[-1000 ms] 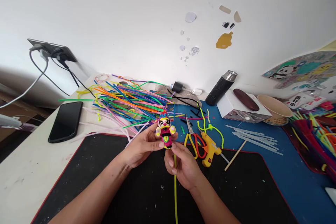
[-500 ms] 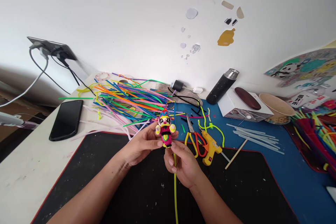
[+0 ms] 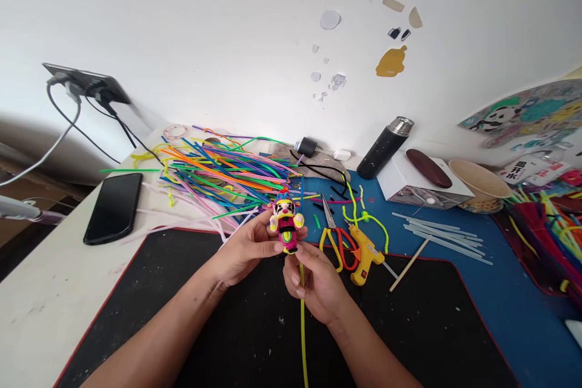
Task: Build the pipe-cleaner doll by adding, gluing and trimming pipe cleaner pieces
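Upright between my two hands is a small doll [image 3: 286, 224] made of fuzzy pipe cleaners, with a white and black face, a blue and red headpiece, yellow arms and a magenta body. My left hand [image 3: 248, 248] is closed on its left side, thumb at the lower body. My right hand [image 3: 316, 282] pinches it at the base, fingers curled underneath. A long yellow-green stem [image 3: 303, 333] runs down from below the doll past my right fingers; its upper end is hidden. Just right of my right hand lie scissors [image 3: 334, 233] with red and yellow handles and a yellow glue gun [image 3: 364, 257].
Colored pipe cleaners [image 3: 227, 170] are heaped behind my hands. A phone [image 3: 113, 207] lies left of the black mat [image 3: 182, 291]. Glue sticks [image 3: 445, 239], a wooden stick [image 3: 409, 265], a black flask [image 3: 384, 148], a white box [image 3: 421, 185] and a bowl [image 3: 479, 182] are at the right.
The whole view has shifted very slightly. Both hands keep their hold on the doll, which has barely moved.
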The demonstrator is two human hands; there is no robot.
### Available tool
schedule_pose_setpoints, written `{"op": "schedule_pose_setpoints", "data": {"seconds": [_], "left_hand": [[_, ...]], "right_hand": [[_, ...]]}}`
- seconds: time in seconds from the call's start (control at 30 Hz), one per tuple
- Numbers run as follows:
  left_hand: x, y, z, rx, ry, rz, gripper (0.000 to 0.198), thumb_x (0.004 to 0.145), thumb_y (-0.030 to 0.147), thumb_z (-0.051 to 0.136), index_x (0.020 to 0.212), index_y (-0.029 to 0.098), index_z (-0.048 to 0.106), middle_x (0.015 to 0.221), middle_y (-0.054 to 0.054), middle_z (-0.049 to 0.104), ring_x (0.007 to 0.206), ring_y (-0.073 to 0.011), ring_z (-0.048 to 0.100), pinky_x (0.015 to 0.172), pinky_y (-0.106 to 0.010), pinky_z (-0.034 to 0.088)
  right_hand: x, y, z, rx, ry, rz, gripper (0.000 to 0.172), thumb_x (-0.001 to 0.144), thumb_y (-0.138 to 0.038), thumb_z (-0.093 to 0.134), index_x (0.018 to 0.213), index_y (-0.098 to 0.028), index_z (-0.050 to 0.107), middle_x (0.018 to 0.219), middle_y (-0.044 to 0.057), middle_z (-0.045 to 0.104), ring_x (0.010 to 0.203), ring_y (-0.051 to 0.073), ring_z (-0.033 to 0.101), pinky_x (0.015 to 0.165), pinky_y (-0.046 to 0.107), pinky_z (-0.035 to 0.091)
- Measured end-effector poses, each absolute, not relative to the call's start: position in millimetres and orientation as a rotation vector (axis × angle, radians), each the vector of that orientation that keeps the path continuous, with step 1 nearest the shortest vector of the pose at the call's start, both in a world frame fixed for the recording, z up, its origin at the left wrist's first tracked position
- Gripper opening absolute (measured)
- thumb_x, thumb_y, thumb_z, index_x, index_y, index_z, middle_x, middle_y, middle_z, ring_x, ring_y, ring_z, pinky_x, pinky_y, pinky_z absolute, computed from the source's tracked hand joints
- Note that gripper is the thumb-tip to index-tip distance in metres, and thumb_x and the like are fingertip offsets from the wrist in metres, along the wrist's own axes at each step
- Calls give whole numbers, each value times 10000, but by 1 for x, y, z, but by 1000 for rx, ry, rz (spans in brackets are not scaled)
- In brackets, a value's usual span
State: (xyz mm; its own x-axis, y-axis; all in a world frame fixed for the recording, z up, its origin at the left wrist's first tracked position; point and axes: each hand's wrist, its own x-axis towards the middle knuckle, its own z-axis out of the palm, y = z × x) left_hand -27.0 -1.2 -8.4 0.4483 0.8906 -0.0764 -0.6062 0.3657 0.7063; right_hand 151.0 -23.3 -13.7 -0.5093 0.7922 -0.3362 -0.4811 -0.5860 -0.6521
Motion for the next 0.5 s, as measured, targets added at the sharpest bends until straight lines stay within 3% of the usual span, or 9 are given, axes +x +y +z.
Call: {"op": "schedule_pose_setpoints", "data": {"seconds": [0.5], "left_hand": [[-26,-1,-10,644,491,1023,467,796,112,888,1229,210,742,1156,-103,827,1166,-295,770,1027,-367,574]], "right_hand": [[150,-25,-16,-771,-644,2144,353,903,-493,818,931,-160,705,545,-56,573,373,65,382,401,225,216]]}}
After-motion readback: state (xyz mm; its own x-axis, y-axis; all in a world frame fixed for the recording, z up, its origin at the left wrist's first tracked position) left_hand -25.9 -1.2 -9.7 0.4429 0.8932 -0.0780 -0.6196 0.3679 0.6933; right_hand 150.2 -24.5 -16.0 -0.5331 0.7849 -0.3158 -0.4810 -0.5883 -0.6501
